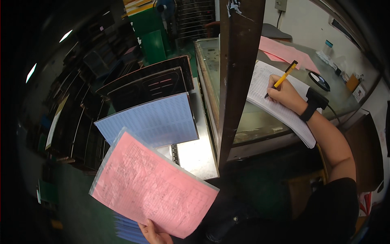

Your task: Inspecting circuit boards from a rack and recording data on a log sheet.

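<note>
My right hand (286,95) is closed round a yellow pen (285,74) with a black clip end. Its tip meets the page of a thick paper notebook (280,106), filled with handwritten rows, which lies on a glass-topped desk. Lower down, my left hand (154,232) pinches the bottom edge of a pink printed form (152,185) in a clear plastic sleeve. The form is held up at a tilt, and part of that hand is hidden behind it. A black band with a box-like device (316,101) sits on my right wrist.
A dark upright post (239,81) stands between the desk (260,122) and a rack holding a pale blue dotted panel (150,120) and dark panels (146,87). On the desk lie pink papers (286,51) and a round black object (319,81). Blue sheets (126,227) are stacked lower left.
</note>
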`<control>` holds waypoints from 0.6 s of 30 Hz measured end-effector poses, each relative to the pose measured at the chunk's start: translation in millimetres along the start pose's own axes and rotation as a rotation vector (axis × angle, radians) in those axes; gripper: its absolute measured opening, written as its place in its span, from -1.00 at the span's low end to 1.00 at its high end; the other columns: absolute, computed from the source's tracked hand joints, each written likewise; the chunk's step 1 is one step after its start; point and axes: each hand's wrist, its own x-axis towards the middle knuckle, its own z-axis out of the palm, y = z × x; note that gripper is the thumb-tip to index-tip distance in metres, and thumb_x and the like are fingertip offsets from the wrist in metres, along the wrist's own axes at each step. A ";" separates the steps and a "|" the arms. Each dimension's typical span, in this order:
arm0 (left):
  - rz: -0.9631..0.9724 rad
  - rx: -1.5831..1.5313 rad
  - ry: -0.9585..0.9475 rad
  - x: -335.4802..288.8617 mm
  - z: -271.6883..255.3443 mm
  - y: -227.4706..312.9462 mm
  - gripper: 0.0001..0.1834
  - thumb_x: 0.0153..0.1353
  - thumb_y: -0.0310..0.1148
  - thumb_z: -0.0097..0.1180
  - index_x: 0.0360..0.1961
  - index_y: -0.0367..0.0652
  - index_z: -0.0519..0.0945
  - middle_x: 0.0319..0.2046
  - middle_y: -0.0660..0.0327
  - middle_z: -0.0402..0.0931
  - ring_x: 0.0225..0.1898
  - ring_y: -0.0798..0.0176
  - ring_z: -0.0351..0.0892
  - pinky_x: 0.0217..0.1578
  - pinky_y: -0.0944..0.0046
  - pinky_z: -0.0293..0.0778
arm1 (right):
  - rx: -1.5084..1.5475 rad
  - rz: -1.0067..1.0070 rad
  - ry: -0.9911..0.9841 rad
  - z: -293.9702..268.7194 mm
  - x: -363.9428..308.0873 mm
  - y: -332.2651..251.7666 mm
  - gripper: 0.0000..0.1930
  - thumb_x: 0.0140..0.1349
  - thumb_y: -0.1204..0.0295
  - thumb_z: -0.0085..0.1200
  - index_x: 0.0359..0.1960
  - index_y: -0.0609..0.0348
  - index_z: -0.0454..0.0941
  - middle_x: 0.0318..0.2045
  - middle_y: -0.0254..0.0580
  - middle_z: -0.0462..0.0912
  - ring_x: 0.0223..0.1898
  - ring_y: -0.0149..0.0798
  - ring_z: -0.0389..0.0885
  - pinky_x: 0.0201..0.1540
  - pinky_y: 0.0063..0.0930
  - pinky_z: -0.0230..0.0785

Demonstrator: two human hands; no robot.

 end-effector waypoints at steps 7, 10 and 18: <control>-0.011 0.011 0.015 0.3 -1.3 -1.7 -0.58 0.18 -0.51 0.02 0.09 -0.27 0.33 0.06 0.12 0.37 0.09 0.21 0.33 0.12 0.22 0.24 | 0.004 0.040 -0.028 -2.0 0.1 -2.1 -0.90 0.13 0.52 -0.07 -0.51 0.13 0.28 -0.67 -0.39 0.41 -0.67 -0.59 0.36 -0.62 -0.74 0.18; -0.015 0.031 0.031 0.7 -2.3 -1.3 -0.58 0.17 -0.50 0.03 0.08 -0.27 0.33 0.05 0.12 0.38 0.07 0.22 0.34 0.11 0.23 0.25 | 0.160 0.046 0.093 -11.1 2.6 -4.3 -0.92 0.15 0.47 -0.04 -0.47 0.12 0.33 -0.64 -0.36 0.46 -0.69 -0.60 0.35 -0.65 -0.72 0.18; -0.012 0.045 0.028 6.2 -3.9 -3.7 -0.62 0.16 -0.48 0.05 0.02 -0.25 0.38 0.00 0.14 0.40 0.04 0.25 0.36 0.08 0.26 0.26 | 0.008 0.058 0.180 -71.4 27.8 27.2 -0.90 0.18 0.43 -0.07 -0.46 0.11 0.33 -0.63 -0.41 0.41 -0.68 -0.60 0.29 -0.63 -0.73 0.17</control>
